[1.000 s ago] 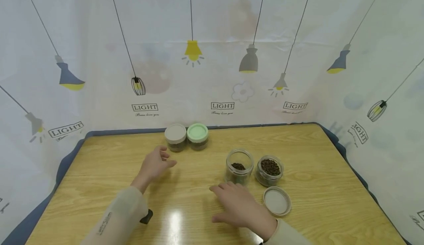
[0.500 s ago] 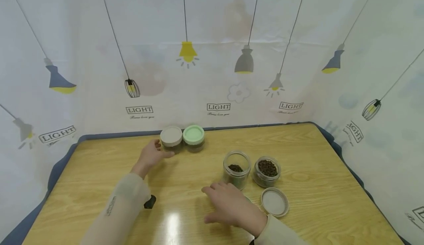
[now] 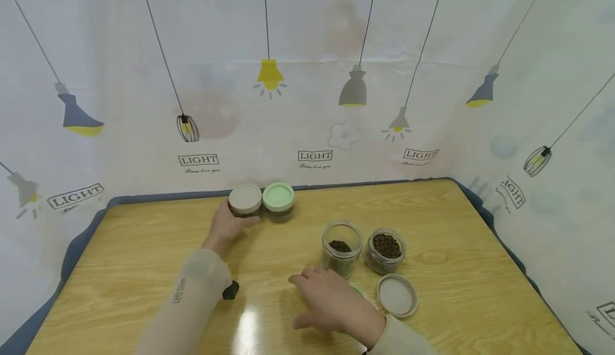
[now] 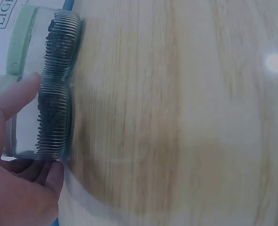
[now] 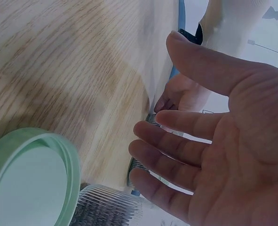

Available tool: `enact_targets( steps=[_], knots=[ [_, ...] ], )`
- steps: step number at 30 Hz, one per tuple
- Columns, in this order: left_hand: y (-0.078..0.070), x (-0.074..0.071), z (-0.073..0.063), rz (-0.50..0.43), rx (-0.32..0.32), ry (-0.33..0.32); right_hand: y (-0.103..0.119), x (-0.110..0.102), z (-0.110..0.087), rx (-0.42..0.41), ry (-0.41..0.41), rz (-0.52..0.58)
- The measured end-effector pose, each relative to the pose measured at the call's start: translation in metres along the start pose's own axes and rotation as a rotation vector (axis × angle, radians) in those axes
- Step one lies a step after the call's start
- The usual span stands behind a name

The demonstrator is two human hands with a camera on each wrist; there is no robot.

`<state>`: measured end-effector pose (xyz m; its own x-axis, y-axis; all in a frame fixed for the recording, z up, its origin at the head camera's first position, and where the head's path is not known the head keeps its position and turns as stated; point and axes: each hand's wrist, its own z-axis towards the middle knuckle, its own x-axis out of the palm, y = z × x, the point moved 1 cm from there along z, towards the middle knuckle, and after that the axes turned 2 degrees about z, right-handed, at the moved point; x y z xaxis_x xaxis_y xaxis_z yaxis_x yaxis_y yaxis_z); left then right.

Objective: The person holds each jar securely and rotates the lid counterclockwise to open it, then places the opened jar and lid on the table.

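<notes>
At the back left of the table stand a ribbed glass jar with a grey lid [image 3: 245, 199] and, right beside it, a jar with a light green lid [image 3: 278, 197]. My left hand [image 3: 227, 228] holds the grey-lidded jar low down, thumb across its near side and fingers round its left. Dark contents show inside both jars in the left wrist view. My right hand [image 3: 336, 302] hovers over the front middle of the table, palm facing left, fingers spread and holding nothing. Below it, a loose green lid [image 5: 33, 181] lies inside up, mostly hidden in the head view.
An open glass jar [image 3: 341, 261] with a few coffee beans stands beyond the right hand. To its right is a shorter open jar [image 3: 386, 252] full of beans. A grey lid [image 3: 397, 295] lies in front of them. A printed curtain [image 3: 307, 104] borders the table.
My left hand has reached forward from short of the grey-lidded jar and now grips it. The right hand stays in about the same place. The head view has shifted slightly.
</notes>
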<state>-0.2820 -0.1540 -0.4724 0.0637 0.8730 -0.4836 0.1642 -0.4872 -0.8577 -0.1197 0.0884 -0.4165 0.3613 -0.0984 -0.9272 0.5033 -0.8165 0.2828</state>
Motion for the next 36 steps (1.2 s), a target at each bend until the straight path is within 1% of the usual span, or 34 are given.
enact_targets(
  steps=[4, 10, 14, 17, 21, 25, 29, 33, 36],
  knots=[
    [0.004, 0.005, 0.005, -0.024, -0.003, -0.035, -0.001, 0.000, 0.000, -0.001, 0.001, 0.002],
    [0.009, 0.011, 0.008, -0.043, 0.036, -0.101, -0.002, 0.000, -0.001, 0.000, 0.008, 0.009],
    [0.009, 0.013, 0.009, -0.034, 0.047, -0.121, -0.002, -0.001, -0.001, 0.001, 0.015, 0.020],
    [0.009, 0.012, 0.010, -0.001, 0.048, -0.128, -0.001, -0.002, -0.002, 0.005, 0.018, 0.022],
    [0.012, 0.011, 0.010, 0.033, 0.060, -0.128, -0.001, -0.002, -0.002, 0.015, 0.018, 0.020],
    [0.014, 0.007, 0.008, 0.034, 0.065, -0.143, -0.001, -0.001, -0.002, 0.012, 0.003, -0.001],
    [0.012, 0.004, 0.005, 0.029, 0.052, -0.133, -0.001, 0.000, -0.004, 0.012, -0.007, -0.008],
    [0.009, 0.001, 0.002, 0.043, 0.043, -0.092, -0.002, -0.001, -0.005, 0.013, 0.001, 0.006],
    [0.007, -0.003, -0.001, 0.072, 0.051, -0.059, -0.002, -0.002, -0.007, 0.008, 0.002, 0.012]
  ],
)
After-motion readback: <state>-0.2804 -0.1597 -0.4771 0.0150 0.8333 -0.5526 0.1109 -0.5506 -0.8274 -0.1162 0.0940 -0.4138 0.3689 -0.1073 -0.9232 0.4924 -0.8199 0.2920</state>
